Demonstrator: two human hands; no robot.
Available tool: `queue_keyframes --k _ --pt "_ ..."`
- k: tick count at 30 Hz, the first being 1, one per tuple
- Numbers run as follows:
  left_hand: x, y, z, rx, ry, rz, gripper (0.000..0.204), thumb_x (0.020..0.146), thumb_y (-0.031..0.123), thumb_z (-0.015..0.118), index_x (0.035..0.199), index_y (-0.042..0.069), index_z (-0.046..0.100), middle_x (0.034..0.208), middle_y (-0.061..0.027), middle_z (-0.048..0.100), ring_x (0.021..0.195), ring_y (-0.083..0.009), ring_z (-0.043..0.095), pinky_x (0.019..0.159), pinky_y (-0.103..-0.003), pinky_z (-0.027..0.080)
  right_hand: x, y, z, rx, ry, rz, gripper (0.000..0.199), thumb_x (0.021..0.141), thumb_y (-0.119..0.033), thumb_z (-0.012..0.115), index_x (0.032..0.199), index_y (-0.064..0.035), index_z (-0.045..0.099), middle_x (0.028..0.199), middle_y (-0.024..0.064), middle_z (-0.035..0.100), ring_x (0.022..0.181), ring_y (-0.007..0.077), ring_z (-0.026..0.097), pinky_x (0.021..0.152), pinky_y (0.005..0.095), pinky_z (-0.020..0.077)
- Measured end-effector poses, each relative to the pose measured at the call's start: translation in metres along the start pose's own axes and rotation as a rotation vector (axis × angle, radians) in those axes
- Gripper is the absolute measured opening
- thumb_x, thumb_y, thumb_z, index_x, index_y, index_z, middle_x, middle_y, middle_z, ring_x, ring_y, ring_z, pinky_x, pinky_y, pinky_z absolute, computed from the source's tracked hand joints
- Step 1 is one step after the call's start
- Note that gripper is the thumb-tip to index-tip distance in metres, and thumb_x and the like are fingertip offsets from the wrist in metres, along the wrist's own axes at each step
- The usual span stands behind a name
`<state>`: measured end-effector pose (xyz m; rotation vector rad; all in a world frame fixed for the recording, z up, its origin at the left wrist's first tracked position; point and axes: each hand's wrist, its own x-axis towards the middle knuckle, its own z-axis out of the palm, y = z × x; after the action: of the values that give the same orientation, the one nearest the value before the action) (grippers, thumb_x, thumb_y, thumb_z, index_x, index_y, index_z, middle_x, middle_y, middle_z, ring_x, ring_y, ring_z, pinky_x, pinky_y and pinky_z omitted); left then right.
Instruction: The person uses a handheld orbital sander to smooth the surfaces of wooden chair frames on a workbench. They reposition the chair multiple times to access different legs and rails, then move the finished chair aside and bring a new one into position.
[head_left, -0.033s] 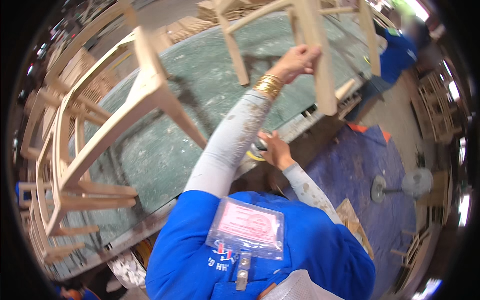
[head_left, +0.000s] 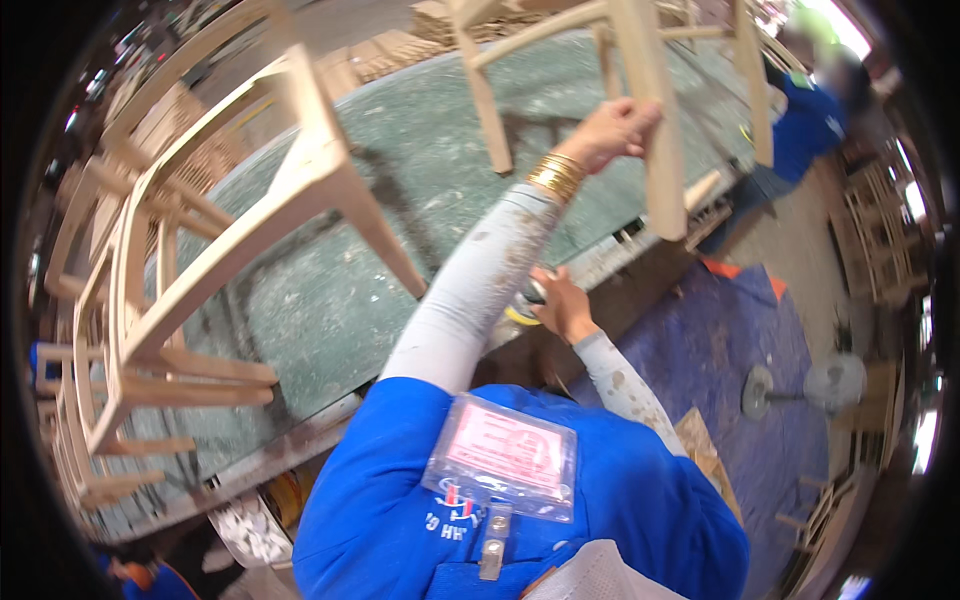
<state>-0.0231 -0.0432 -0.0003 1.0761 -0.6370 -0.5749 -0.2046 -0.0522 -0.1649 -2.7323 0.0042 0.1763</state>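
Note:
My left hand (head_left: 612, 135), wearing several gold bangles, is closed on the leg of a bare wooden chair (head_left: 664, 150). That chair stands on the green-topped table (head_left: 380, 170), and its upper part runs out of view. Lower down, at the table's near edge, my right hand (head_left: 566, 308) is closed around a small dark object with a yellow rim (head_left: 522, 314). My left forearm covers part of this object, so its kind is unclear. To the left, another wooden chair frame (head_left: 330, 165) rests on the table.
More chair frames (head_left: 110, 400) crowd the left side. Stacked wooden pieces (head_left: 385, 55) lie beyond the table. A co-worker in blue (head_left: 805, 125) is at the far right. A blue sheet (head_left: 700, 350) covers the floor, with a fan (head_left: 832, 382) at its edge. A bin of white pieces (head_left: 252, 532) sits lower left.
The whole view has shifted a little, so the table and chairs appear slightly farther right. My left hand stays on the chair leg; my right hand keeps its hold.

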Motion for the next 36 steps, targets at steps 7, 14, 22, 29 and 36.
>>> queue_keyframes --k 7,14,22,29,36 --pt "-0.005 0.004 0.016 -0.065 -0.019 0.011 0.042 0.088 0.043 0.060 0.112 0.009 0.057 0.098 0.0012 0.060 0.088 -0.0077 0.056 0.073 -0.029 0.049 0.069 0.038 0.056 0.297 0.034 -0.158 0.059 0.076 -0.018 0.067 0.132 -0.0219 0.046 0.127 0.0209 0.044 0.098 0.0368 0.058 0.082 0.0416 0.0486" --pt "-0.014 0.002 0.011 -0.102 -0.044 0.065 0.045 0.088 0.045 0.059 0.114 0.008 0.056 0.106 -0.0015 0.059 0.098 -0.0111 0.055 0.078 -0.033 0.050 0.134 -0.066 0.063 0.163 -0.029 -0.071 0.073 0.069 -0.016 0.075 0.133 -0.0294 0.042 0.113 0.0218 0.046 0.103 0.0417 0.052 0.086 0.0429 0.0458" --pt "-0.007 -0.007 0.020 -0.072 -0.062 0.097 0.045 0.089 0.043 0.058 0.114 0.006 0.056 0.105 -0.0034 0.059 0.098 -0.0114 0.055 0.079 -0.034 0.050 0.034 -0.020 -0.031 0.702 -0.394 -0.615 0.055 0.081 -0.020 0.065 0.131 -0.0066 0.046 0.124 0.0157 0.052 0.110 0.0251 0.053 0.092 0.0371 0.0428" --pt "-0.012 -0.012 0.026 0.038 0.160 0.072 0.033 0.095 0.037 0.051 0.109 0.007 0.057 0.097 0.0032 0.057 0.084 -0.0032 0.051 0.069 -0.019 0.042 -0.030 0.108 -0.265 0.988 0.070 -0.263 0.039 0.077 -0.004 0.065 0.115 -0.0019 0.057 0.102 0.0073 0.061 0.090 0.0158 0.061 0.078 0.0281 0.0501" --pt "-0.021 -0.021 0.058 0.003 0.290 0.059 0.065 0.090 0.051 0.048 0.123 -0.004 0.042 0.097 -0.0108 0.058 0.089 -0.0236 0.061 0.084 -0.039 0.049 0.098 0.348 -0.380 0.193 1.183 -0.032 0.052 0.083 -0.023 0.067 0.126 -0.0003 0.049 0.104 0.0091 0.058 0.098 0.0185 0.056 0.085 0.0291 0.0442"
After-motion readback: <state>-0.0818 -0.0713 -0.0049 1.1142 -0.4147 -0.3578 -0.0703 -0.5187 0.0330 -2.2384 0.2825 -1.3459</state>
